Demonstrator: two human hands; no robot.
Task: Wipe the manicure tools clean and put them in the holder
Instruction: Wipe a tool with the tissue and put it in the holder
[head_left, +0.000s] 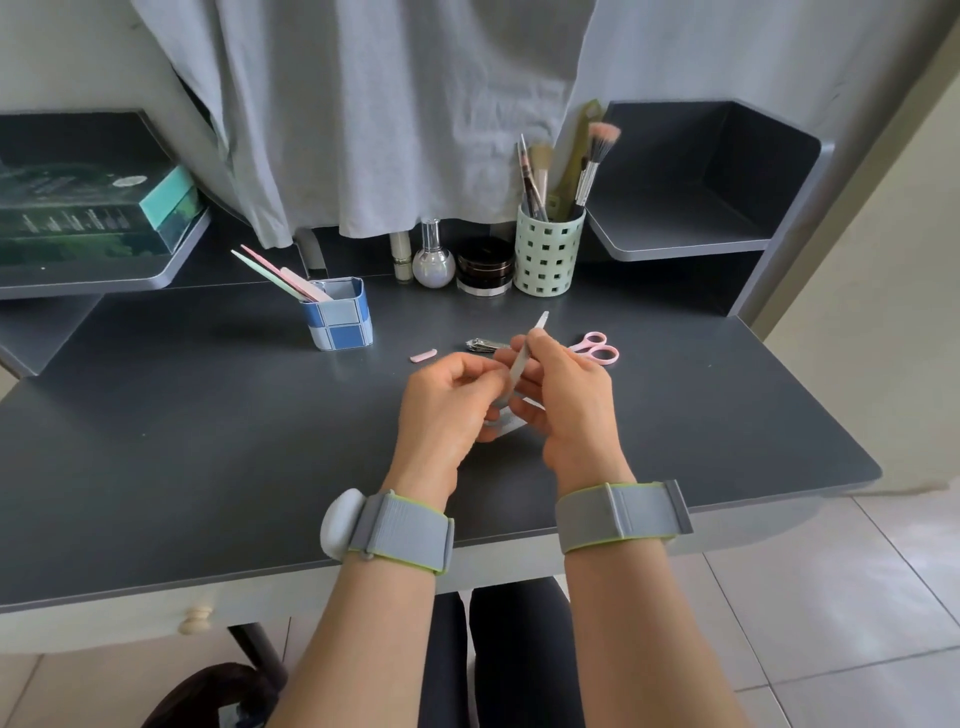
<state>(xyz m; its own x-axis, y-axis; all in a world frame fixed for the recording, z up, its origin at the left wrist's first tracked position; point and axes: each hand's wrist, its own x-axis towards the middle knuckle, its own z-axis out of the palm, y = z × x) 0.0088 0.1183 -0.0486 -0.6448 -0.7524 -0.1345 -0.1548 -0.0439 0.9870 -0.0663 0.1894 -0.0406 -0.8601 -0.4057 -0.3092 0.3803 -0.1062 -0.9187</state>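
Observation:
My right hand (563, 400) grips a slim silver metal tool (525, 353) whose tip points up and away. My left hand (447, 405) pinches its lower end together with a small pale wipe (506, 423), mostly hidden between my fingers. Behind my hands lie silver nail clippers (480, 344), pink scissors (597, 348) and a small pink piece (423, 356) on the dark desk (208, 441). The blue-and-white checked holder (340, 317) stands at the back left with pink and green nail files (280, 273) leaning out of it.
A pale green perforated cup (548, 254) of makeup brushes, a black jar (484, 266) and a round glass bottle (434, 260) stand at the back. Grey cloth (389, 104) hangs above. Side shelves flank the desk; a green box (93, 213) fills the left one.

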